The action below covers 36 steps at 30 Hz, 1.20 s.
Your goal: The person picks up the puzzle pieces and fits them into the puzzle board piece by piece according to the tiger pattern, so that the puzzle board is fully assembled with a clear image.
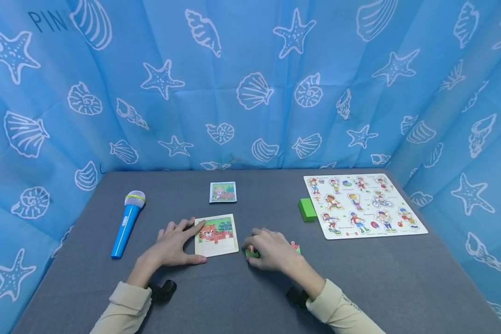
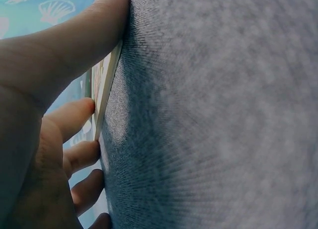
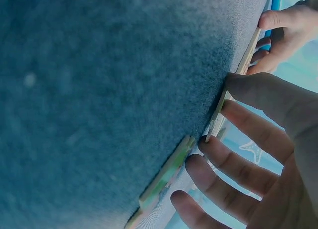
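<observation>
Left hand [image 2: 30, 114], puzzle board [image 1: 217, 249], tiger [image 1: 212, 234] recognisable only in head view

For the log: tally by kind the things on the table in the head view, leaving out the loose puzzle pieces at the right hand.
Puzzle boards: 2 (tiger puzzle board, sports puzzle board)
Microphones: 1 (blue microphone)
Blocks: 1 (green block)
Picture cards: 1 (small square picture card)
Total: 5

A square tiger puzzle [image 1: 215, 234] lies flat, slightly turned, left of the surface's [image 1: 217, 297] middle, upper part filled, lower strip bare. On its side towards the surface's right edge are a green piece [image 1: 249, 253] and a red-and-green piece [image 1: 296, 248], both partly hidden.
</observation>
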Each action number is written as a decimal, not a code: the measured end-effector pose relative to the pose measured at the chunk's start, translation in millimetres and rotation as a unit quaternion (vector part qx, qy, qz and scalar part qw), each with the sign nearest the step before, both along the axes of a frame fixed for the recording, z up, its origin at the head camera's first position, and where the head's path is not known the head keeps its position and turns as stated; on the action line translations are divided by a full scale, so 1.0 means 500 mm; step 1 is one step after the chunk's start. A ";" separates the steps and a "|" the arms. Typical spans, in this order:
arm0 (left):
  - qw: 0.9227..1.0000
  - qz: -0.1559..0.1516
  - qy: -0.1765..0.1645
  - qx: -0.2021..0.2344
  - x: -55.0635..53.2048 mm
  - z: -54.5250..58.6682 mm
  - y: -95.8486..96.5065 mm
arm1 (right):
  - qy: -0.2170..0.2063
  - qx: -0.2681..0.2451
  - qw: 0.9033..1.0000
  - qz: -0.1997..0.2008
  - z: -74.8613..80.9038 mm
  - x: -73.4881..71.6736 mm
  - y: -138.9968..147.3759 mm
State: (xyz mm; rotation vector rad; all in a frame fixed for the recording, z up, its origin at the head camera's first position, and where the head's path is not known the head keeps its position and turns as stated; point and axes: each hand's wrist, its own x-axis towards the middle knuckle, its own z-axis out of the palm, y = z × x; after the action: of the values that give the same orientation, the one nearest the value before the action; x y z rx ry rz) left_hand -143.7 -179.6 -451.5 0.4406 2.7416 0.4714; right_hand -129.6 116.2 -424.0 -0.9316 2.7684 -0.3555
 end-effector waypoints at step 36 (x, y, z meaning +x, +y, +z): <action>1.000 -0.005 0.008 0.012 0.002 0.001 -0.001 | 0.010 -0.003 1.000 0.020 0.006 -0.007 -0.016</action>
State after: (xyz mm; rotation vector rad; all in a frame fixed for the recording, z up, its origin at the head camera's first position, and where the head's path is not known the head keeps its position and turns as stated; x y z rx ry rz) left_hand -142.7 -180.3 -451.1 0.4656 2.7512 0.5006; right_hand -133.1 108.3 -420.8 -0.9950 2.7647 -0.3513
